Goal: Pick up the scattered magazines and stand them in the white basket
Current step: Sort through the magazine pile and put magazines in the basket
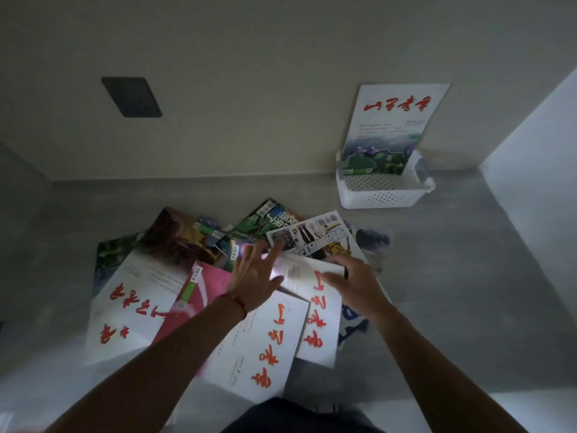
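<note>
From my remote feed: both of the person's hands reach into a heap of scattered magazines (218, 295) on a grey floor (468, 276). The left hand (254, 276), a red string bracelet (239, 303) on its wrist, is spread wide with fingers splayed over the pile, holding nothing. The right hand (352, 284) rests on the far edge of a white magazine with red lettering (318, 323); in this dim, blurred view I cannot tell whether its fingers have closed on that edge. Well apart, against the wall (249, 73), the white basket (384, 190) holds one magazine (390, 126) standing upright and leaning back. A dark wall plate (131, 97) sits at the left.
</note>
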